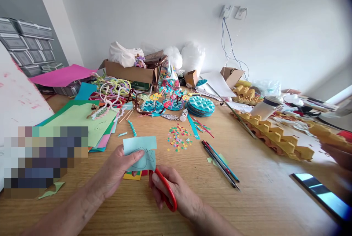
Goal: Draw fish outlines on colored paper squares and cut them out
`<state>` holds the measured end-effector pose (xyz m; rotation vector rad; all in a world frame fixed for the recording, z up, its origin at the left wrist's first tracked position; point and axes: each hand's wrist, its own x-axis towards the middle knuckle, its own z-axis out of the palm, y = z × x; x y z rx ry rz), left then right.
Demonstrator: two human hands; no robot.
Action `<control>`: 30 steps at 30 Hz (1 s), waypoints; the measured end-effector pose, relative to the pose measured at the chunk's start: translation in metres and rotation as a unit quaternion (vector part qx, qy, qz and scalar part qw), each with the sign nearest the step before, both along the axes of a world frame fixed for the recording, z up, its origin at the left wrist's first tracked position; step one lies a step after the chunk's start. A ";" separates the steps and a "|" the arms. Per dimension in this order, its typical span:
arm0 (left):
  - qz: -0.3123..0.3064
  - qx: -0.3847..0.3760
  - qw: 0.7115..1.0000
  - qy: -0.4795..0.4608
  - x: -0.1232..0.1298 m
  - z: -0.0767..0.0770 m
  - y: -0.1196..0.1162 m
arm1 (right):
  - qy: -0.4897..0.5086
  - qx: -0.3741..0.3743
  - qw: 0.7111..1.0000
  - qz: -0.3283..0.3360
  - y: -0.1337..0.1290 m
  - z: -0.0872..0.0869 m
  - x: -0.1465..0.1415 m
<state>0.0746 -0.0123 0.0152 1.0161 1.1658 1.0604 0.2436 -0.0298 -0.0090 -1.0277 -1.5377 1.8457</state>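
Note:
A light blue paper (pixel 143 162) with a fish outline drawn on it is held by my left hand (pixel 121 168), thumb on top. A slit runs in from the paper's right edge, above the drawn tail. Red-handled scissors (pixel 167 192) are in my right hand (pixel 172 188), their blades at the paper's lower right corner and mostly hidden. Beneath the blue paper, yellow and red paper pieces (pixel 132 176) show on the table (pixel 192 206).
Confetti (pixel 178 137) lies beyond the paper, with pencils (pixel 220 164) to the right. Coloured sheets (pixel 79 118) are at left. Egg cartons (pixel 275 137) and a phone (pixel 321 195) are at right. Another person's hand (pixel 337 155) shows at the right edge.

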 end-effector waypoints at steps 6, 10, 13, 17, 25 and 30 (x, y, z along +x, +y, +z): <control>0.017 -0.001 1.000 -0.008 0.002 0.000 -0.001 | 0.003 -0.004 1.000 -0.001 0.000 -0.003 0.000; 0.016 -0.009 1.000 -0.018 0.001 -0.001 -0.001 | 0.011 -0.010 1.000 0.005 0.000 -0.003 0.001; 0.011 -0.019 0.999 -0.035 -0.001 -0.001 0.000 | 0.017 -0.011 1.000 0.020 0.001 -0.003 0.002; 0.003 -0.059 0.996 -0.061 -0.005 -0.001 0.002 | 0.022 -0.014 0.999 0.031 0.002 -0.005 0.004; 0.006 -0.049 0.997 -0.057 -0.002 -0.002 -0.001 | 0.029 -0.014 0.999 0.017 0.002 -0.009 0.004; 0.010 -0.003 0.999 -0.031 0.003 0.001 -0.002 | 0.019 -0.006 1.000 0.012 0.001 -0.005 0.002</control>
